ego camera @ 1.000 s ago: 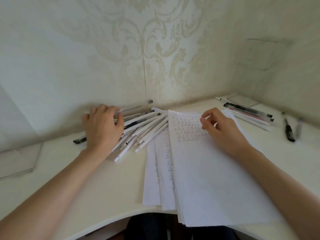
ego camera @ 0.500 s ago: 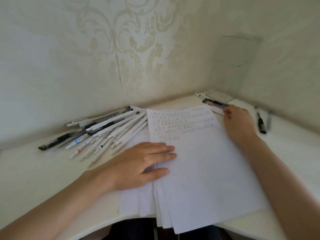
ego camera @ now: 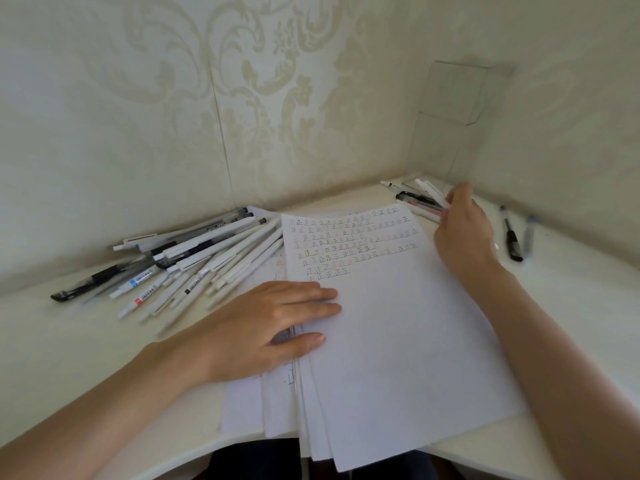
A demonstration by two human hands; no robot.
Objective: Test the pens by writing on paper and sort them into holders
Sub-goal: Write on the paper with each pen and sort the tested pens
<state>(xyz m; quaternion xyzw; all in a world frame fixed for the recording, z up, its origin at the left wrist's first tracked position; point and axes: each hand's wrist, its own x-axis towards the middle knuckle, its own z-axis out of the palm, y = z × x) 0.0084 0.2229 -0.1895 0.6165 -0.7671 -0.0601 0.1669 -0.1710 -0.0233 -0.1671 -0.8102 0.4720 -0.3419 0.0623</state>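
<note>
1. One clear holder (ego camera: 450, 109) stands upright in the far right corner where the two walls meet. It is see-through; whether anything stands inside it cannot be told.
2. A small cluster of pens (ego camera: 414, 198) lies flat on the tabletop (ego camera: 79, 344) just in front of the holder. At least four show: white, black and clear-bodied, side by side.
3. Right hand (ego camera: 464, 233) reaches over this cluster, back of the hand to the camera, fingers bent down onto the pens. The fingertips are blurred and partly hidden, so whether it grips a pen or only touches them cannot be told.
4. Two loose pens lie well apart from the cluster, right of the right hand: one black pen (ego camera: 511, 239) and one grey pen (ego camera: 529, 233), roughly parallel.
5. A large pile of pens (ego camera: 207, 258) lies fanned out left of the paper, near the wall (ego camera: 138, 98). Well over ten, mostly white with a few black, too overlapped for an exact count. Some tips rest on the paper's edge.
6. A stack of paper (ego camera: 398, 341), several sheets slightly fanned, sits at the middle of the tabletop. The top sheet carries rows of small written marks across its upper part.
7. Left hand (ego camera: 273, 323) lies flat on the stack's left edge, fingers straight and together, holding nothing.
</note>
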